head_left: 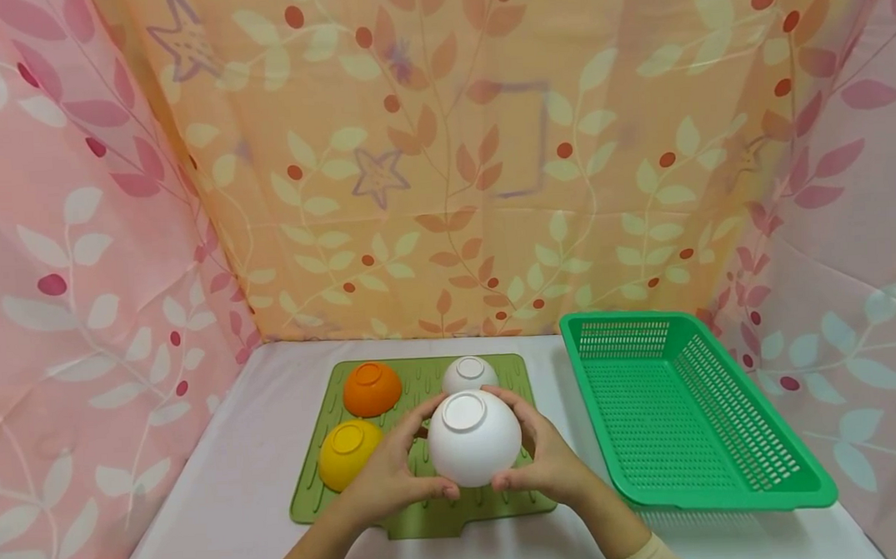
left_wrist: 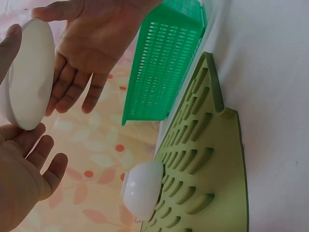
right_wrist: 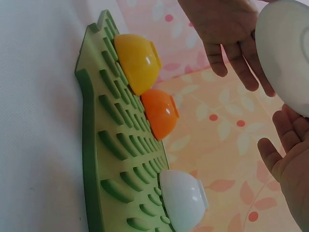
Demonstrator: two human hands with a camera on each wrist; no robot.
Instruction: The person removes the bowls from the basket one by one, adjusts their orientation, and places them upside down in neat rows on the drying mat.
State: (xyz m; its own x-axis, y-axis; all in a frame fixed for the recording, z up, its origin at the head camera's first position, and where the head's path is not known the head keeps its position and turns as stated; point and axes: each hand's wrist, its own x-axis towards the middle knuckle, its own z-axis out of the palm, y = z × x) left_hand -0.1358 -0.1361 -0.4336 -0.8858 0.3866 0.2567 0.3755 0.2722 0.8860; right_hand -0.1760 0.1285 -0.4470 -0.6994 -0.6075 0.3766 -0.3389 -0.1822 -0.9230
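Both hands hold a white bowl upside down above the front right of a green drying mat. The left hand grips its left side, thumb near the lower rim and fingers behind. On the opposite side, the right hand grips it in the same way. The wrist views show the held bowl raised clear of the mat. Behind it a second white bowl rests upside down on the mat, partly hidden in the head view. An orange bowl and a yellow bowl lie inverted along the mat's left side.
To the right of the mat stands a green plastic basket with perforated walls. A white cloth covers the table. Patterned curtains enclose the back and both sides.
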